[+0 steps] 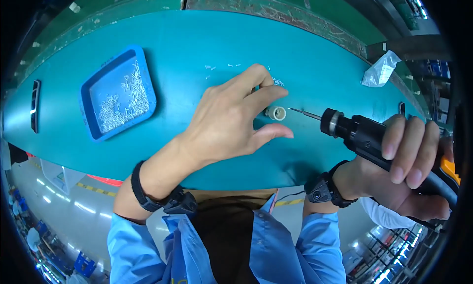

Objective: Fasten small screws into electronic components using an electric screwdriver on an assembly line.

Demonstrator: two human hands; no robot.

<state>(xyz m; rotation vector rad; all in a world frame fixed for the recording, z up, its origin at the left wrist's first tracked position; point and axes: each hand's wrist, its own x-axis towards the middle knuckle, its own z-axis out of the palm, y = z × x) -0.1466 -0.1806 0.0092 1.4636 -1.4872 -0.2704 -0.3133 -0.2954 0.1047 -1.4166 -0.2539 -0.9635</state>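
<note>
Open teal tabletop (180, 62) lies between the blue square plastic tray (106, 87) and the bare left hand (226, 114) — the black cylindrical power screwdriver (367, 138) blocks the right side of the small cream cylinder (279, 113)

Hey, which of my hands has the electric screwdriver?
Your right hand: it grips the black electric screwdriver. Your left hand holds no tool; it is spread open around the small cream cylinder.

Bright centre; dark, bent edges.
</note>
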